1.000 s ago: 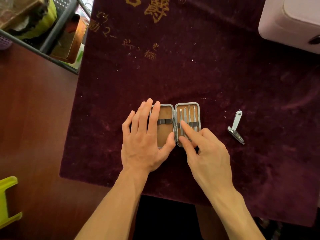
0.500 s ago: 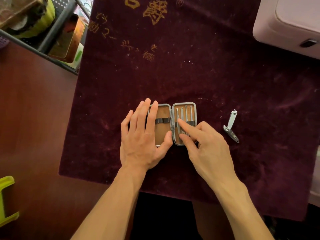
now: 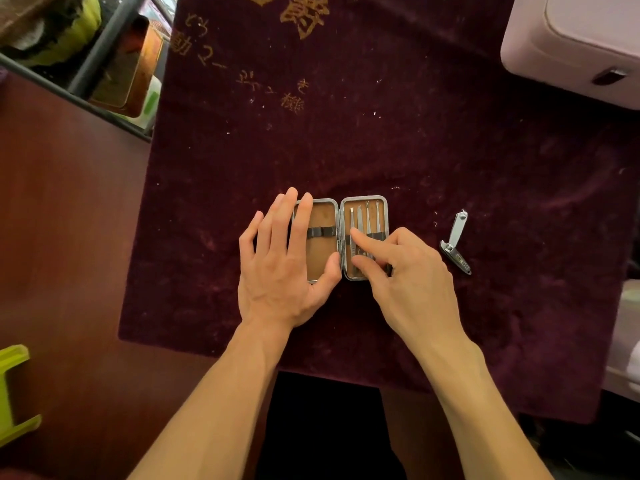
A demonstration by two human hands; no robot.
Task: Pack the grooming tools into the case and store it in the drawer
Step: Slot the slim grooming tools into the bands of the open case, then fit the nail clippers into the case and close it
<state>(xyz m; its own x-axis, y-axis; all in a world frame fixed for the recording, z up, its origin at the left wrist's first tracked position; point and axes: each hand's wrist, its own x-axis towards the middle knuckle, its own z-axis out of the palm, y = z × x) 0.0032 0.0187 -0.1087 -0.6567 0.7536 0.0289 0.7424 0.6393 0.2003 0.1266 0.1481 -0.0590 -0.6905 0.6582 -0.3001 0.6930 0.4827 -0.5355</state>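
On the tabletop (image 3: 69,237), our case (image 3: 322,216) lies open, tools (image 3: 367,220) pointing away from us; left grip (image 3: 284,268) flat on it, right grip (image 3: 405,282) touching tools, pinch unclear.

The cloth (image 3: 450,150) is dark, matt velvet with a soft nap and gold print. The case (image 3: 322,216) has a shiny metal rim and dull tan lining. The tools (image 3: 367,220) and nail clipper (image 3: 453,237) are bright polished metal. The tabletop (image 3: 69,237) is smooth, glossy red-brown wood
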